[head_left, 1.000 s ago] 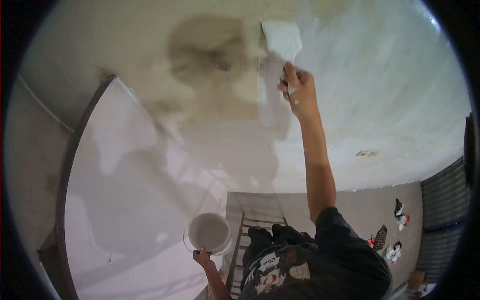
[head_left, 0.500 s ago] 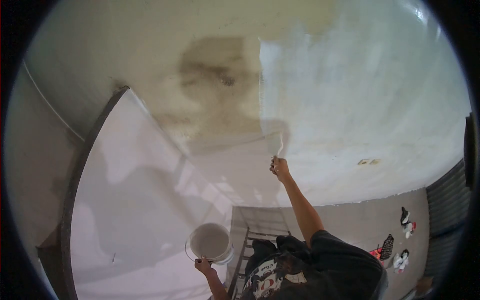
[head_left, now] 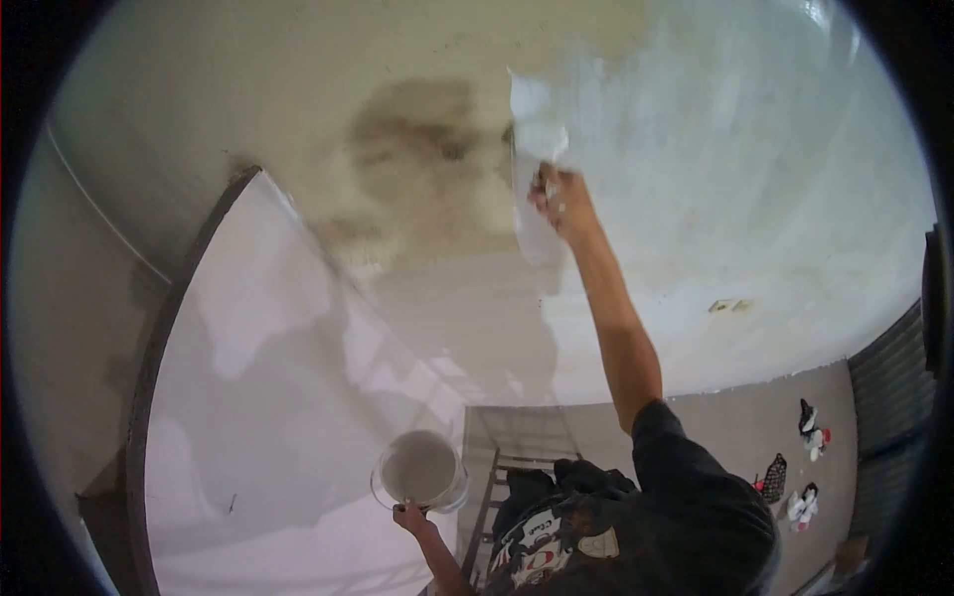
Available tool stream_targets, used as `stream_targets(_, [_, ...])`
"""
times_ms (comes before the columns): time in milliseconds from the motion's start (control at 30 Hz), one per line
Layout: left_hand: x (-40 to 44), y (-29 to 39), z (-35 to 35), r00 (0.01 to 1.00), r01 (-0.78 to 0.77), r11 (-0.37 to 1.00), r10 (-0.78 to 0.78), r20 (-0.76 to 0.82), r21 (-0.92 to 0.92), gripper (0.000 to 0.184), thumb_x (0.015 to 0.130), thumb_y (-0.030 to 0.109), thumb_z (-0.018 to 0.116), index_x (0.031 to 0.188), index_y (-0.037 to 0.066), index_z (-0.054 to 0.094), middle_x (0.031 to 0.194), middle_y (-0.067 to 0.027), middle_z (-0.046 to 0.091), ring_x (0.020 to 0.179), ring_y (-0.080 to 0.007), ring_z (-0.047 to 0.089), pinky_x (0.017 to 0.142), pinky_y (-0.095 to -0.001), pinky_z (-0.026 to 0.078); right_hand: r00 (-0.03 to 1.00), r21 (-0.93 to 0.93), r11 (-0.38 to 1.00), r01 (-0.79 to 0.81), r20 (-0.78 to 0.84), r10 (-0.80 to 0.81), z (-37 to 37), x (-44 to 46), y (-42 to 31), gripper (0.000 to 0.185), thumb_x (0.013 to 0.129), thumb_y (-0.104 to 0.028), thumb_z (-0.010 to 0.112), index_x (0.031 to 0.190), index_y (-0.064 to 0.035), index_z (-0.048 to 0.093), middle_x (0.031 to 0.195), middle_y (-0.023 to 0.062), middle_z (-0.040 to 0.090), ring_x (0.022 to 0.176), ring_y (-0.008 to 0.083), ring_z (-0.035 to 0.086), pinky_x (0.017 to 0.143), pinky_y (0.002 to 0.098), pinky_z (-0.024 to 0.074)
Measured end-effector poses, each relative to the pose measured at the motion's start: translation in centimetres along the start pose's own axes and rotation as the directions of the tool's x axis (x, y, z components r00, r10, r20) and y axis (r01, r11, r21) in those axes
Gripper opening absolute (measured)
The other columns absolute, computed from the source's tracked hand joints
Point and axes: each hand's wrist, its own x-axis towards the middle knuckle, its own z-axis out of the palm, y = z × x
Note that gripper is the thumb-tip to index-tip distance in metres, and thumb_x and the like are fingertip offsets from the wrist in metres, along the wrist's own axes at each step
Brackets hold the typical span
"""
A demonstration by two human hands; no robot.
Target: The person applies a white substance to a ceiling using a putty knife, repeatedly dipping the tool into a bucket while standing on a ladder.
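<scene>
My right hand (head_left: 559, 201) is raised against the wall, its fingers closed around the handle of a paint roller (head_left: 559, 142). The roller's head is blurred and pale, hard to tell from the fresh white coat beneath it. Below and to the left, my left hand (head_left: 409, 517) grips the near rim of a bucket (head_left: 460, 487). Inside the bucket is pale greyish paint (head_left: 421, 467). The painted wall (head_left: 676, 199) is whitish on the right; a yellowish, stained bare part (head_left: 427, 219) lies to the left of the roller.
A metal ladder (head_left: 487, 502) stands beneath me, partly behind my dark shirt. The white side wall (head_left: 288, 417) meets the painted wall at a corner on the left. A wall socket (head_left: 730, 306) sits to the right. Bags (head_left: 803, 505) and other items lie on the floor.
My right hand has moved the roller up the wall along the edge of the white coat. The bucket in my left hand has shifted slightly up.
</scene>
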Motion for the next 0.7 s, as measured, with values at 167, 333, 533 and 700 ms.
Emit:
stream_targets(167, [0.1,-0.4,-0.3,0.997,0.045,0.995,-0.039,-0.068,0.087,0.017,0.071,0.002,0.052,0.072,-0.001,0.035,0.07,-0.0089,0.046,0.058,-0.0159,0.051,0.046,-0.0287,0.048,0.967,-0.198,0.947,0.253,0.072,-0.244,5.8,2.0,-11.7,0.032,0.081,-0.031,0.049,0.069,-0.001,0.046,0.058,0.0018,0.044,0.045,0.0077,0.04,0.039,0.0189,0.0321])
stream_targets(333, [0.7,-1.7,-0.4,0.994,0.063,0.968,-0.038,-0.105,0.242,0.02,0.07,0.004,0.055,0.072,-0.005,0.038,0.071,-0.0133,0.048,0.059,-0.0181,0.052,0.046,-0.0319,0.049,0.984,-0.257,0.95,0.178,0.045,-0.173,4.7,3.1,-11.6,0.033,0.081,-0.033,0.049,0.068,-0.0025,0.046,0.056,0.0012,0.044,0.041,0.0059,0.036,0.033,0.0164,0.0269])
stream_targets(533, [2.4,-4.0,-2.2,0.987,0.077,0.943,-0.025,-0.162,0.323,0.021,0.068,0.005,0.057,0.07,-0.005,0.039,0.069,-0.0142,0.049,0.057,-0.0194,0.053,0.044,-0.0339,0.049,0.998,-0.275,0.96,0.058,0.012,-0.057,-1.4,1.8,0.5,0.037,0.083,-0.037,0.044,0.061,-0.0077,0.042,0.049,-0.0013,0.037,0.036,0.0062,0.032,0.031,0.0203,0.0229])
stream_targets(700, [0.2,-3.6,-2.2,0.988,0.125,0.992,-0.124,-0.089,0.003,0.019,0.07,0.006,0.055,0.072,-0.005,0.04,0.071,-0.0147,0.05,0.058,-0.0213,0.055,0.045,-0.0343,0.049,0.998,-0.313,0.948,-0.053,0.004,0.057,-7.1,-0.4,11.0,0.039,0.084,-0.039,0.042,0.059,-0.008,0.041,0.046,-0.0017,0.036,0.035,0.007,0.033,0.032,0.0209,0.0244])
